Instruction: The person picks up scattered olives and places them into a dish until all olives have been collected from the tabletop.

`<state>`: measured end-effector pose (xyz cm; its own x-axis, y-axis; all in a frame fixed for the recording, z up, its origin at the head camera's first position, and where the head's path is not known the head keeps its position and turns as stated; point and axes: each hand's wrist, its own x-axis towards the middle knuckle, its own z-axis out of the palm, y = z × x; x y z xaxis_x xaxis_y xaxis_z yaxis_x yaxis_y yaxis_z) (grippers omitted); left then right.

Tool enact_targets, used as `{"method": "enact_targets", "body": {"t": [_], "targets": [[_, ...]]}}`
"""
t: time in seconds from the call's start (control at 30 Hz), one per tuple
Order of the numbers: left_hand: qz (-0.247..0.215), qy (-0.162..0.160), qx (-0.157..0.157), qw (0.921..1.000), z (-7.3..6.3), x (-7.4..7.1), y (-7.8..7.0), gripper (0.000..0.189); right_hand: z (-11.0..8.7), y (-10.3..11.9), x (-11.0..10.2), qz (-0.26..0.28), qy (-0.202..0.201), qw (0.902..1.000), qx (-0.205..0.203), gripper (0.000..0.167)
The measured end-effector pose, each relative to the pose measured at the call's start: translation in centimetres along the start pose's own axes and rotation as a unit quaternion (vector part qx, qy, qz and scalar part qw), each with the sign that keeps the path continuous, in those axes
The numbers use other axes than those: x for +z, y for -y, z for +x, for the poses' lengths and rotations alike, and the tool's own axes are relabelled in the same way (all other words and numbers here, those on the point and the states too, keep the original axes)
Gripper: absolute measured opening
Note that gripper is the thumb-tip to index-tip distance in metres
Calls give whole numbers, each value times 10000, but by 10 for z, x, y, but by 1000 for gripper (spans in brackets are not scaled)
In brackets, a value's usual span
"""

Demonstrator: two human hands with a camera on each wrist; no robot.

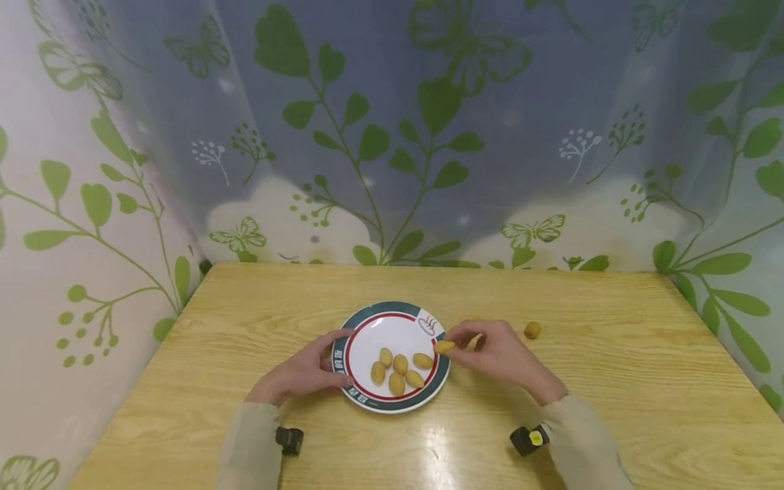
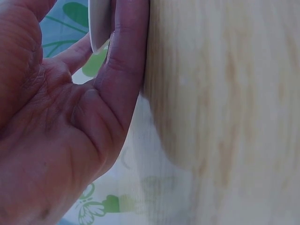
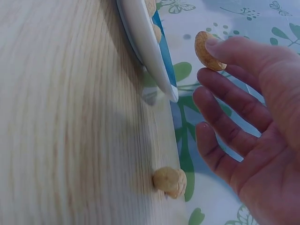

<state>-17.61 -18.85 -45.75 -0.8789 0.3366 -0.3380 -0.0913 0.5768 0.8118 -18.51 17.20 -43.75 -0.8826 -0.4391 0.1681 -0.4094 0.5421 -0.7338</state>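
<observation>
Beyond both hands hangs the backdrop (image 1: 392,136), blue, white and pale, covered in green leaves and butterflies. Beneath both grips spreads the wooden table (image 1: 245,299), grain showing, a bright glare just nearer than the plate. And there's the plate (image 1: 373,333), right between the two hands: white centre, red ring, dark teal rim, white characters by the left thumb, a steaming-cup emblem close to the right fingertips.

On to the long sleeves (image 1: 251,442), pale, one behind each hand. The left hand (image 1: 303,367) has the plate's edge gripped, thumb over the rim, fingers round the side; from the left wrist, the white edge sits among those fingers. The right hand (image 1: 499,350) is pinching, thumb against forefinger, the other fingers curving loosely apart below! Small black devices (image 1: 289,441) sit at the wrists, the right one carrying a yellow spot.

Now the smallest: caught in that right pinch is an oval tan piece (image 1: 444,347), held at the plate's right rim. Six similar pieces (image 1: 401,364) lie on the plate, left of the pinch and right of the left thumb. Off to the right hand's far right, another piece (image 1: 532,330) rests on the wood.
</observation>
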Motion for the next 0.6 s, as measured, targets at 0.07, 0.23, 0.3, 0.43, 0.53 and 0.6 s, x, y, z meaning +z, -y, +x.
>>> {"method": "enact_targets", "body": {"t": [0.07, 0.23, 0.3, 0.43, 0.53, 0.6], "targets": [[57, -28, 0, 10000, 0, 0, 0, 87, 3, 2, 2, 50, 9, 10000, 58, 12], [99, -38, 38, 9999, 1, -1, -1, 87, 9, 6, 6, 146, 36, 9998, 137, 12], [91, -35, 35, 9999, 1, -1, -2, 87, 10, 7, 7, 167, 31, 9998, 116, 12], [89, -41, 0, 10000, 1, -1, -2, 87, 13, 8, 10, 198, -15, 9998, 39, 12], [125, -51, -45, 9999, 1, -1, -2, 87, 15, 7, 14, 233, -56, 9997, -14, 12], [161, -60, -76, 9998, 0, 0, -2, 88, 16, 7, 16, 275, -60, 9996, -20, 13]]}}
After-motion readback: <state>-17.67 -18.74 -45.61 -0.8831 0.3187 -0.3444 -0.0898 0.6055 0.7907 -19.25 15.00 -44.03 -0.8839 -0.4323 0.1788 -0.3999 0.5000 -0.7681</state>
